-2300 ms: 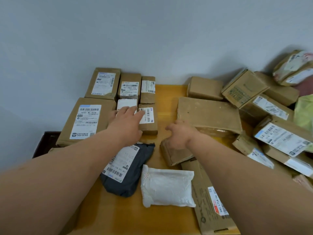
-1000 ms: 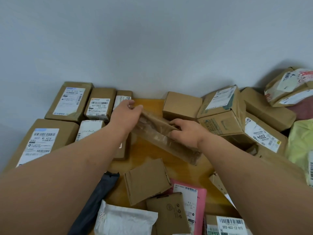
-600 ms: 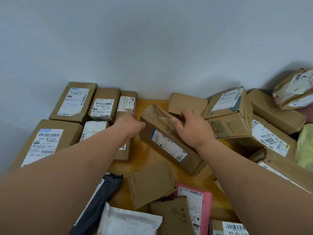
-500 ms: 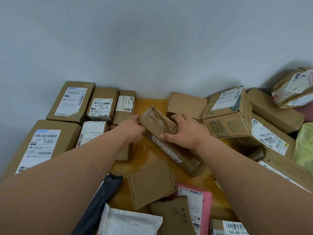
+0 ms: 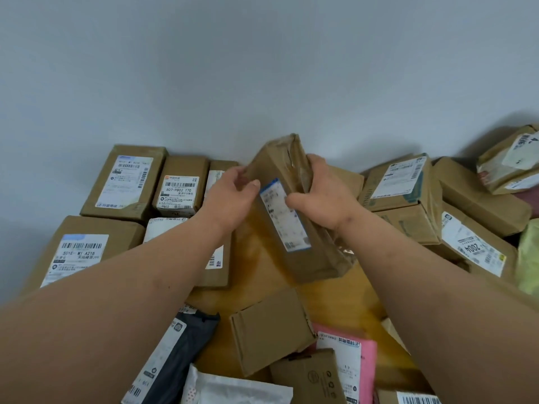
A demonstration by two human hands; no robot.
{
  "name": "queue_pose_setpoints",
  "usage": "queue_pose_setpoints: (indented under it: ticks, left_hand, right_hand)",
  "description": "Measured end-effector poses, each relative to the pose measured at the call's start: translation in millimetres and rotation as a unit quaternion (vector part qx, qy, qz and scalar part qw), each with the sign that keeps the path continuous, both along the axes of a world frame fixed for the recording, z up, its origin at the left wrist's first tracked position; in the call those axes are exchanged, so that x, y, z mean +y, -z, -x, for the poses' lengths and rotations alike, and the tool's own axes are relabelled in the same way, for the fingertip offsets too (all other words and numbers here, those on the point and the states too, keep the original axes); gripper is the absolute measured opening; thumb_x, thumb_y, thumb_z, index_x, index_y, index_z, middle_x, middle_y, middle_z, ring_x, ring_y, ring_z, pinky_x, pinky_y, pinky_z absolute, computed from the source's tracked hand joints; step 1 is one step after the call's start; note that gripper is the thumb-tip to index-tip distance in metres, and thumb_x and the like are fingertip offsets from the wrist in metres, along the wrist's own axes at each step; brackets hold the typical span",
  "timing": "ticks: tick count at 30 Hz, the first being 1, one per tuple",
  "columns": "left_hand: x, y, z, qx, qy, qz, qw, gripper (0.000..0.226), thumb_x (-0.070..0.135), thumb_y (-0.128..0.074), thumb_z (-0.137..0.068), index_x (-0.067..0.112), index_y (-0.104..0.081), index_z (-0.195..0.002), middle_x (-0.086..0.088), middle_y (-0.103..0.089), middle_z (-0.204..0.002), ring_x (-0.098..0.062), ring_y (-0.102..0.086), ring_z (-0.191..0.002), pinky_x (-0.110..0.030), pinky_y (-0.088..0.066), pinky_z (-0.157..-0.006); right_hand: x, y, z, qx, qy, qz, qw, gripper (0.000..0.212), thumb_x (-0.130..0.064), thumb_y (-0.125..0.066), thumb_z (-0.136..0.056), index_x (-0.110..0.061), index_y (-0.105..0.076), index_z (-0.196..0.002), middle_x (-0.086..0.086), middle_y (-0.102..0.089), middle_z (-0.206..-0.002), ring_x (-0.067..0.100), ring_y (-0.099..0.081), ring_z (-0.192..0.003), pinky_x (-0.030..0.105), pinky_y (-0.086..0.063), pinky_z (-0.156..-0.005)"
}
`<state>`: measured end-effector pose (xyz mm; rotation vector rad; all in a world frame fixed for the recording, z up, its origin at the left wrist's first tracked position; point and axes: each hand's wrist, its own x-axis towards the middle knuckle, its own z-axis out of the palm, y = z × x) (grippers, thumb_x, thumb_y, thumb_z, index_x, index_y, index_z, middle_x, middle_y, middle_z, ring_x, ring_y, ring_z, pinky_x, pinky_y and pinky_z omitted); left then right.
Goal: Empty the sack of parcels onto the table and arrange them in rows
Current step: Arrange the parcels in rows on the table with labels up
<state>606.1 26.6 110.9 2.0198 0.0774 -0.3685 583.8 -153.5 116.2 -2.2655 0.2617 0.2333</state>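
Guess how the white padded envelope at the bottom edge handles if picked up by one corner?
The white padded envelope looks soft and puffy, so it would probably sag. It seems light for its size. Its smooth skin may slip in the fingers.

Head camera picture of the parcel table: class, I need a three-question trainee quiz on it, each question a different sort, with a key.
1. True or false: both hands grip the long brown parcel.
2. Which mailer lies nearest the bottom right? A) pink mailer B) dark grey mailer C) white padded mailer
3. Fill in: the box labelled 2004 lies on the person's ____ side.

Key: 1 true, left hand and right hand hold its sides; 2 A; 3 right.
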Motion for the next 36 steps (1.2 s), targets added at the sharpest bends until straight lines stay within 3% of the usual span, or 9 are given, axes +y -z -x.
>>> queue_pose_setpoints:
  ticks: [6, 8, 11, 15, 21, 26, 30, 33, 36]
  left_hand:
    - [15, 10, -9, -0.073, -0.019, -0.075, 0.994, 0.045, 0.03, -0.056, -0.1, 0.022, -0.048, -0.143, 0.001, -0.056, -0.135, -0.017, -0.053, -0.123, -0.027, -0.04, -0.094]
    - [23, 21, -13, -0.054, 0.023, -0.157, 0.986, 0.055, 0.034, -0.056, -0.098, 0.024, -0.04, -0.15, -0.005, -0.047, -0.146, -0.025, -0.047, -0.132, -0.036, -0.039, -0.104]
    - [35, 40, -14, 0.016, 0.108, -0.284, 0.953, 0.067, 0.044, -0.056, -0.095, 0.031, -0.028, -0.155, -0.011, -0.036, -0.154, -0.035, -0.035, -0.139, -0.05, -0.036, -0.111]
    - [37, 52, -6, 0.042, 0.176, -0.351, 0.919, 0.069, 0.052, -0.053, -0.095, 0.036, -0.024, -0.155, -0.004, -0.03, -0.158, -0.035, -0.025, -0.143, -0.054, -0.03, -0.113]
    - [29, 53, -7, 0.047, 0.169, -0.311, 0.934, 0.067, 0.057, -0.048, -0.096, 0.036, -0.024, -0.155, -0.002, -0.032, -0.157, -0.027, -0.038, -0.139, -0.052, -0.034, -0.112]
    - [17, 51, -9, 0.012, 0.17, -0.325, 0.93, 0.074, 0.066, -0.048, -0.092, 0.036, -0.023, -0.155, 0.001, -0.025, -0.16, -0.027, -0.029, -0.145, -0.058, -0.021, -0.114]
    - [14, 56, -9, -0.012, 0.16, -0.311, 0.937, 0.08, 0.067, -0.05, -0.089, 0.034, -0.021, -0.156, 0.003, -0.024, -0.159, -0.027, -0.025, -0.144, -0.058, -0.022, -0.113]
    - [12, 58, -10, -0.025, 0.154, -0.302, 0.94, 0.079, 0.067, -0.05, -0.09, 0.033, -0.022, -0.155, 0.004, -0.021, -0.159, -0.029, -0.022, -0.145, -0.059, -0.022, -0.114]
    - [8, 60, -10, -0.038, 0.183, -0.33, 0.925, 0.082, 0.069, -0.049, -0.088, 0.035, -0.017, -0.156, 0.004, -0.016, -0.162, -0.028, -0.017, -0.147, -0.059, -0.019, -0.115]
  right_hand:
    - [9, 9, -20, 0.006, 0.083, -0.173, 0.981, 0.067, -0.034, -0.065, -0.087, -0.023, -0.036, -0.147, 0.0, -0.059, -0.132, 0.019, -0.059, -0.116, 0.036, -0.047, -0.099]
    - [15, 22, -22, 0.065, 0.078, -0.119, 0.988, 0.053, -0.038, -0.051, -0.099, -0.018, -0.041, -0.147, 0.006, -0.056, -0.141, 0.024, -0.055, -0.122, 0.033, -0.043, -0.099]
    - [25, 36, -18, 0.099, 0.036, 0.042, 0.994, 0.056, -0.043, -0.042, -0.101, -0.015, -0.037, -0.15, 0.013, -0.041, -0.15, 0.034, -0.041, -0.136, 0.038, -0.034, -0.109]
    - [32, 36, -15, 0.083, 0.003, 0.109, 0.991, 0.044, -0.027, -0.046, -0.097, -0.018, -0.045, -0.139, 0.011, -0.045, -0.138, 0.035, -0.053, -0.12, 0.041, -0.045, -0.098]
    - [38, 27, -19, 0.068, 0.025, 0.083, 0.994, 0.067, -0.066, -0.041, -0.074, -0.022, -0.056, -0.122, 0.002, -0.067, -0.107, 0.027, -0.062, -0.099, 0.043, -0.054, -0.085]
    - [37, 24, -22, 0.061, -0.009, 0.157, 0.986, 0.049, -0.035, -0.047, -0.097, -0.015, -0.037, -0.141, 0.008, -0.065, -0.117, 0.031, -0.062, -0.097, 0.034, -0.047, -0.072]
    - [35, 22, -26, 0.037, -0.027, 0.169, 0.985, 0.032, -0.024, -0.047, -0.097, -0.015, -0.043, -0.127, 0.005, -0.06, -0.099, 0.026, -0.051, -0.075, 0.027, -0.033, -0.05]
    - [24, 25, -30, 0.002, -0.001, 0.183, 0.983, 0.03, -0.02, -0.045, -0.094, -0.015, -0.054, -0.122, 0.007, -0.061, -0.105, 0.031, -0.057, -0.095, 0.036, -0.047, -0.077]
    - [-1, 44, -33, 0.027, -0.023, 0.293, 0.956, 0.045, -0.024, -0.05, -0.087, -0.019, -0.05, -0.132, 0.01, -0.048, -0.139, 0.033, -0.041, -0.129, 0.047, -0.033, -0.107]
